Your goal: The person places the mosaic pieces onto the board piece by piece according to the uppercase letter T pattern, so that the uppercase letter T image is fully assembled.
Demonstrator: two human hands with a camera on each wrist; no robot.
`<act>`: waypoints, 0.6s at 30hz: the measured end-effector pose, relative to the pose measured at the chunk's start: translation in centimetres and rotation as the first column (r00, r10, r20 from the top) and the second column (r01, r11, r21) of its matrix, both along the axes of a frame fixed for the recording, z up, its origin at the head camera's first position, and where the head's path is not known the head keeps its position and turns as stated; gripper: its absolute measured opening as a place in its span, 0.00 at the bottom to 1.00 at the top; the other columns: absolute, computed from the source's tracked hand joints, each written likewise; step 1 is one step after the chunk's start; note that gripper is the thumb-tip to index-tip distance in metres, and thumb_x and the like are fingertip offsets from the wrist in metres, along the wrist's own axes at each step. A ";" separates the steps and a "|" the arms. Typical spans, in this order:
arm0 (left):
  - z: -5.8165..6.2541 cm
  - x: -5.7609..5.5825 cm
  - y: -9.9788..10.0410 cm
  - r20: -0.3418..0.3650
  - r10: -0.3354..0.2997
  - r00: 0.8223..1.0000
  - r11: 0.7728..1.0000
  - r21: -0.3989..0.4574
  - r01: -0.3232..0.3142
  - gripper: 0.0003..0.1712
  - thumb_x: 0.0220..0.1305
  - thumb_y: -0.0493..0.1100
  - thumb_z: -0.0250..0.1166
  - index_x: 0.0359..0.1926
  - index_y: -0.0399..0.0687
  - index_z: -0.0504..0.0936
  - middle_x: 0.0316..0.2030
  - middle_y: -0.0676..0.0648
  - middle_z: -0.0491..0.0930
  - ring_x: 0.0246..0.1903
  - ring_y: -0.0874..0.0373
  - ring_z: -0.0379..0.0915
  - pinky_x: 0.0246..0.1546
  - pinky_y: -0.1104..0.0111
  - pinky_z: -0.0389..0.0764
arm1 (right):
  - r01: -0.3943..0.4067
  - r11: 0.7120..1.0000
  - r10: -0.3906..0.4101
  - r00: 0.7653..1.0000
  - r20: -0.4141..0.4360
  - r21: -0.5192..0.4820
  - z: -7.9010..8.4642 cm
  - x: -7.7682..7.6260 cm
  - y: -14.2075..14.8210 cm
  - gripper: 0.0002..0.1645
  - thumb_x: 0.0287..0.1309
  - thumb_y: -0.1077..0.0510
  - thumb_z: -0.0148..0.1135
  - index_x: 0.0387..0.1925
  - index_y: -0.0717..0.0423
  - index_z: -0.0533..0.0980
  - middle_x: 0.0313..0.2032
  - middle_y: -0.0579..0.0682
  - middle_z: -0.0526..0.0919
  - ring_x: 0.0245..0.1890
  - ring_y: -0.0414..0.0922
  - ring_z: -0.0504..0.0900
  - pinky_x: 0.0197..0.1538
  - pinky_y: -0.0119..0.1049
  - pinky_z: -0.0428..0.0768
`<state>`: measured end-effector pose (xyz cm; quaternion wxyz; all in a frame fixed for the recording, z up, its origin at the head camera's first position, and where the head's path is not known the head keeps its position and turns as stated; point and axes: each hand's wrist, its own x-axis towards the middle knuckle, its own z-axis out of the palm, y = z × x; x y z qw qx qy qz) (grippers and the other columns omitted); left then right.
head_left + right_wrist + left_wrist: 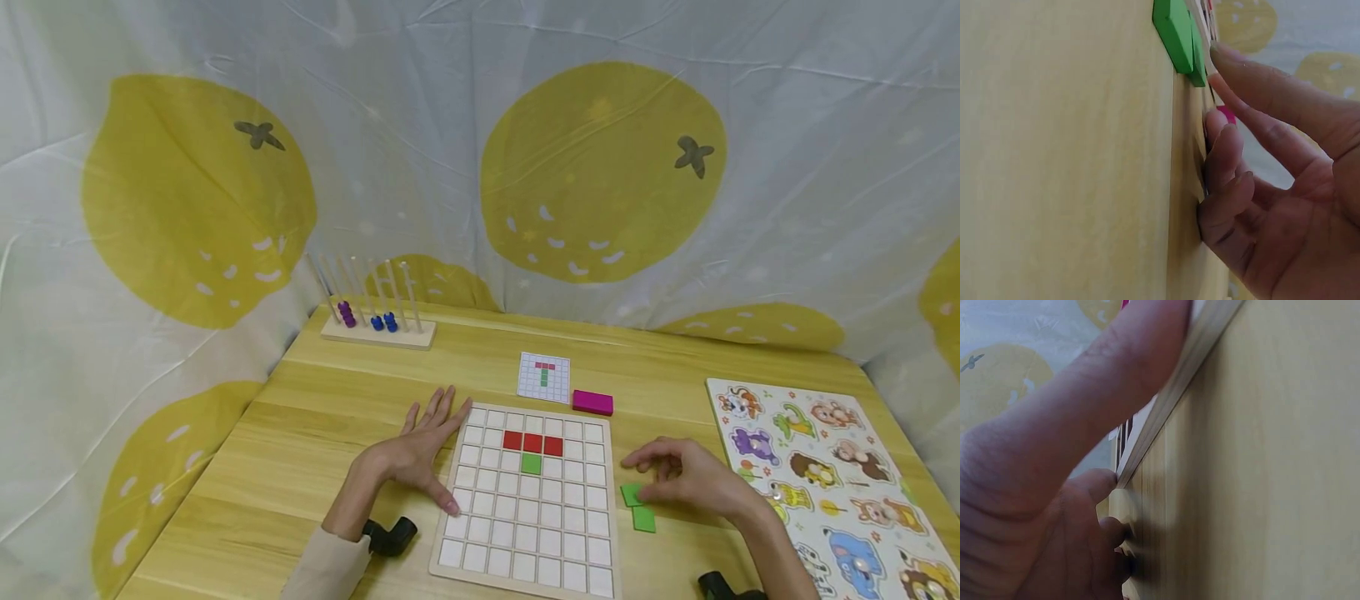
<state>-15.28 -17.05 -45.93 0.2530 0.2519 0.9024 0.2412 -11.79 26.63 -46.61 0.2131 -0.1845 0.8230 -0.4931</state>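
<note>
My left hand [408,457] lies with fingers spread at the left side of a wooden grid board [444,560]. Its thumb rests on the near part of that edge and its index finger touches the far corner. Three red squares [533,443] sit in a row on the board, with a green square [531,463] under the middle one. Right of the board, my right hand [693,477] hovers low with loosely bent fingers and nothing between thumb and index finger. Two loose green tiles [1172,34] lie by its thumb, their corners overlapping.
Behind the board lie a printed pattern card [543,377] and a magenta block [592,402]. A peg stand [378,334] with purple and blue beads is at the back left. An animal puzzle board [832,500] takes up the right side. Lemon-patterned cloth [420,167] hangs behind the table.
</note>
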 end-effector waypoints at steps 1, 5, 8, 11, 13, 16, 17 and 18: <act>0.0 0.0 0.0 0.000 -0.001 1.000 1.000 0.000 0.001 0.86 0.38 0.61 0.86 0.84 0.47 0.34 0.81 0.35 0.18 0.81 0.38 0.12 0.78 0.37 0.21 | -0.007 1.000 0.007 1.000 0.000 -0.004 -0.1 0.0 0.1 0.23 0.57 0.60 0.76 0.54 0.62 0.83 0.42 0.58 0.81 0.30 0.37 0.75 0.32 0.29 0.77; -0.1 0.0 0.0 0.000 -0.001 1.000 1.000 0.005 0.001 0.86 0.38 0.61 0.87 0.84 0.47 0.34 0.81 0.35 0.18 0.81 0.38 0.12 0.78 0.37 0.21 | -0.020 1.000 0.021 1.000 0.006 -0.012 -0.2 0.0 0.1 0.23 0.56 0.61 0.77 0.53 0.62 0.83 0.41 0.57 0.80 0.30 0.38 0.74 0.32 0.29 0.77; -0.1 -0.1 0.0 0.002 0.000 1.000 1.000 0.012 0.000 0.86 0.38 0.61 0.87 0.84 0.47 0.34 0.81 0.34 0.18 0.81 0.38 0.12 0.78 0.37 0.21 | -0.009 1.000 0.009 1.000 0.017 -0.007 -0.2 -0.1 0.1 0.22 0.56 0.61 0.76 0.52 0.63 0.83 0.39 0.56 0.80 0.30 0.37 0.75 0.32 0.29 0.78; -0.1 0.0 0.0 0.004 0.000 1.000 1.000 0.014 0.000 0.86 0.38 0.61 0.87 0.84 0.47 0.34 0.81 0.34 0.18 0.81 0.38 0.12 0.78 0.37 0.21 | 0.036 0.999 -0.037 0.999 0.039 0.012 -0.2 -0.2 0.0 0.19 0.59 0.61 0.74 0.51 0.64 0.84 0.36 0.54 0.80 0.29 0.36 0.74 0.31 0.28 0.77; 0.0 0.0 0.0 0.006 0.000 1.000 1.000 0.013 0.000 0.86 0.38 0.61 0.87 0.84 0.47 0.34 0.81 0.34 0.18 0.81 0.38 0.12 0.78 0.37 0.21 | 0.087 0.996 -0.088 0.996 0.034 0.035 -0.2 -0.3 0.1 0.18 0.61 0.60 0.73 0.51 0.64 0.84 0.34 0.53 0.81 0.28 0.36 0.75 0.31 0.28 0.77; 0.0 0.0 0.0 0.008 0.000 1.000 1.000 0.011 0.000 0.86 0.39 0.61 0.87 0.84 0.47 0.34 0.81 0.34 0.18 0.81 0.38 0.12 0.78 0.37 0.21 | 0.177 0.981 -0.178 0.984 0.008 0.079 -0.4 -0.4 0.3 0.16 0.63 0.58 0.72 0.50 0.62 0.85 0.33 0.52 0.82 0.27 0.35 0.74 0.29 0.28 0.75; 0.0 0.0 0.0 0.008 0.000 1.000 1.000 0.011 0.000 0.86 0.39 0.61 0.87 0.84 0.47 0.34 0.81 0.34 0.18 0.81 0.38 0.12 0.78 0.37 0.21 | 0.197 0.977 -0.198 0.980 -0.002 0.086 -0.4 -0.4 0.4 0.17 0.63 0.58 0.72 0.50 0.62 0.85 0.33 0.52 0.81 0.27 0.35 0.73 0.29 0.28 0.75; 0.0 0.0 0.0 0.008 0.001 1.000 1.000 0.011 -0.001 0.86 0.38 0.61 0.87 0.84 0.47 0.34 0.81 0.34 0.18 0.81 0.38 0.12 0.78 0.37 0.21 | 0.209 0.974 -0.209 0.978 -0.010 0.088 -0.4 -0.4 0.5 0.17 0.64 0.58 0.71 0.51 0.63 0.84 0.33 0.51 0.81 0.26 0.35 0.73 0.29 0.28 0.75</act>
